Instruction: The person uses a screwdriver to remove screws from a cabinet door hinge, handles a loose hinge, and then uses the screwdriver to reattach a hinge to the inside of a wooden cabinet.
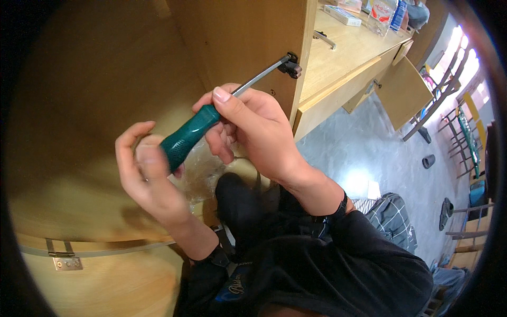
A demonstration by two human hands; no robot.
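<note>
Head view: your right hand (259, 129) grips the screwdriver (189, 134), thumb and fingers closed around the shaft just where it meets the green handle. Your left hand (158, 177) is at the butt end of that handle, fingers curled, thumb blurred; can't tell whether it's really gripping or just loosely around it. The screwdriver slants up to the right in front of you, its tip at the black fitting (290, 67) on the edge of the upright wooden panel (248, 39); exact contact is too small to tell.

Right of the panel you've got the wooden desktop (338, 66), with a metal handle (326, 39), a small flat box (343, 15) and a clear bottle (381, 18) on it. Under it, a drawer (338, 100) sticks out, and a cabinet door (405, 92) stands open farther right. Crumpled clear plastic (198, 171) lies below your hands. Dark slippers (446, 212) are on the grey floor (330, 140), apart from each other. Metal hinge (67, 263) at lower left.
</note>
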